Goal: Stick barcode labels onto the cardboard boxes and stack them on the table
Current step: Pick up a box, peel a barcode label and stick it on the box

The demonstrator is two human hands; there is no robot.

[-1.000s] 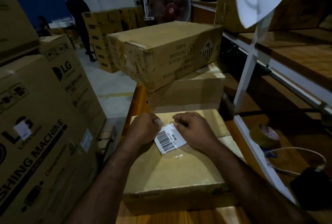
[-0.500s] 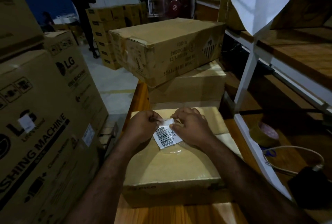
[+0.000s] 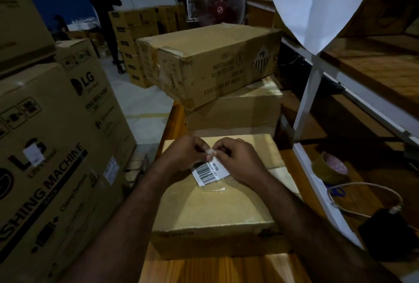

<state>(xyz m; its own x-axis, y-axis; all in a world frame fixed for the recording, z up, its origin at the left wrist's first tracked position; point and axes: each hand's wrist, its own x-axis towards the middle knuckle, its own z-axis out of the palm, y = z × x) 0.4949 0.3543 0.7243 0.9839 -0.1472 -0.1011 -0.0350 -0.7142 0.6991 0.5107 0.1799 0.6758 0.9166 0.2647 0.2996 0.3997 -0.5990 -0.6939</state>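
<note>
A flat cardboard box [image 3: 215, 210] lies on the wooden table [image 3: 204, 269] right in front of me. Over its top I hold a white barcode label [image 3: 207, 172] marked 5039. My left hand [image 3: 186, 154] and my right hand [image 3: 238, 159] both pinch the label's far corner, fingertips almost touching each other. The label's near end hangs down close to the box top. Behind this box stand two stacked cardboard boxes [image 3: 210, 67], the upper one lying askew on the lower one [image 3: 238, 110].
Large LG washing machine cartons [image 3: 52, 158] stand close on the left. A white shelf frame [image 3: 310, 92] borders the table on the right, with a tape roll [image 3: 331, 167] and a cable [image 3: 362, 194] beyond it. A person [image 3: 106, 15] stands far back by more boxes.
Both hands have drawn together at the label's far corner and lifted it slightly. The label now hangs more steeply from my fingertips. The box has not moved.
</note>
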